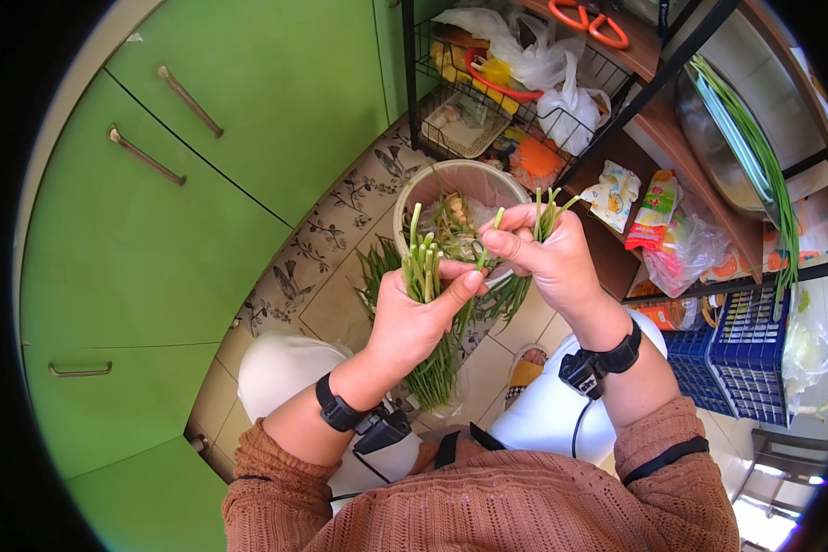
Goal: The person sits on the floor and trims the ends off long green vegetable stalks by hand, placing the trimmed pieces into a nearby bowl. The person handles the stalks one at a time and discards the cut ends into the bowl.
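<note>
In my left hand (414, 321) is a bundle of green chive-like stalks (424, 265), cut ends up and leaves hanging towards the floor. Its thumb and forefinger also pinch one single stalk (481, 259). My right hand (552, 252) grips the upper part of that stalk between thumb and fingertips. A smaller bunch of stalks (546, 215) is tucked in the same hand, its leaves dangling below. Both hands are over the near rim of a round waste bin (408, 200) lined with a thin bag. Inside the bin lie plant scraps (459, 210). More green leaves (436, 376) show below my left hand.
Green cabinets (248, 103) stand on the left. A black wire basket (448, 83) with bags is beyond the bin. Shelves at right carry a metal bowl (714, 148), long green leaves (766, 152) and packets (654, 207). Blue plastic crates (748, 362) stand below.
</note>
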Demonstrator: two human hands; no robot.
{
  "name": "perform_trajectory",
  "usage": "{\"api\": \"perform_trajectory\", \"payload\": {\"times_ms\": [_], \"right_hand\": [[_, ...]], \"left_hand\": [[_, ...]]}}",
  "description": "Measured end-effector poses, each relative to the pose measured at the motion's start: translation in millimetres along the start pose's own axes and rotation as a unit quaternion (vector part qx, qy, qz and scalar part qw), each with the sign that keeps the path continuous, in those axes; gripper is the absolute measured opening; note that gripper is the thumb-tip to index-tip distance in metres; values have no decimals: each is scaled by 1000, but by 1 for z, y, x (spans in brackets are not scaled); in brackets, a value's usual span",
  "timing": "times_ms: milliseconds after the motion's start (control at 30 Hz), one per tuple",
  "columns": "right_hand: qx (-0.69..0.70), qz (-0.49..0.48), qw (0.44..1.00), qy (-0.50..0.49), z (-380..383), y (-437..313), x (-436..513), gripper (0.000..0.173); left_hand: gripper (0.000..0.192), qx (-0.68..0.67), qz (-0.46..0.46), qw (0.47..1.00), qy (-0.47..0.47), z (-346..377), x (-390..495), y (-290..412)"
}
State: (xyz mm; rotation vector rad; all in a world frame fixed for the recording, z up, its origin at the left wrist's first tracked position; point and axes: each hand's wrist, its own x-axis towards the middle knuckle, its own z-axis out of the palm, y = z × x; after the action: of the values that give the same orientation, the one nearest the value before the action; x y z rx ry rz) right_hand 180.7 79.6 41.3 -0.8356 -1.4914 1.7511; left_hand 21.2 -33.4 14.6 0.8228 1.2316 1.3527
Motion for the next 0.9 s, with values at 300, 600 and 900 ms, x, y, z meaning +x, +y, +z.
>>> {"api": "perform_trajectory", "payload": {"times_ms": [300, 600, 900], "right_hand": [[11, 11, 1000, 27, -3, 5, 2, 17], [61, 4, 994, 93, -32, -8, 20, 26], [32, -5, 999, 22, -14, 3, 7, 27]], "left_hand": [[21, 20, 11, 999, 24, 0, 0, 3], [23, -5, -38, 999, -36, 1, -3, -3], [28, -71, -50, 994, -71, 0, -1, -1]]}}
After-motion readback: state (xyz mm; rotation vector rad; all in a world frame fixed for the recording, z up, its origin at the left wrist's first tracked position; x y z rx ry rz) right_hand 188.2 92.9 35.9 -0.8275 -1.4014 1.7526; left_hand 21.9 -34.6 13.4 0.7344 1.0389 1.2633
